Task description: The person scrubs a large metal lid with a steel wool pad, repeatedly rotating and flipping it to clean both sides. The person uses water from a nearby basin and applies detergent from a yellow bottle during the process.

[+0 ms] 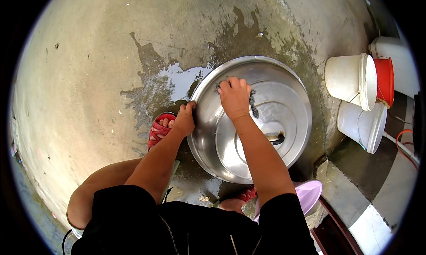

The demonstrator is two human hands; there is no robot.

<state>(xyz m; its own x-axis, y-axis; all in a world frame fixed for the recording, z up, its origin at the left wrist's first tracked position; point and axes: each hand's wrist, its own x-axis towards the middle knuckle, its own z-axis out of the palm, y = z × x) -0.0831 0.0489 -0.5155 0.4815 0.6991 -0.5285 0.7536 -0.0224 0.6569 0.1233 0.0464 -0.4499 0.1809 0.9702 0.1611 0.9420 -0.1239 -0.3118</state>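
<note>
A large round stainless steel lid (276, 83) is in front of me on the wet floor, its outer side facing up. Dark steel wool (254, 104) shows around the fingers of my right hand (235, 97), which presses it against the lid's upper left part. My left hand (185, 119) grips the lid's rim at the left, thumb and fingers at the edge. A curved handle (278, 139) with a black part stands near the lid's middle, partly covered by my right forearm.
White plastic buckets (342, 77) and a red bucket (385, 77) lie or stand at the right. A pale purple plastic basin (309, 195) is near my right elbow. Water (184, 80) pools on the concrete left of the lid. My red sandals (159, 130) flank the lid's near side.
</note>
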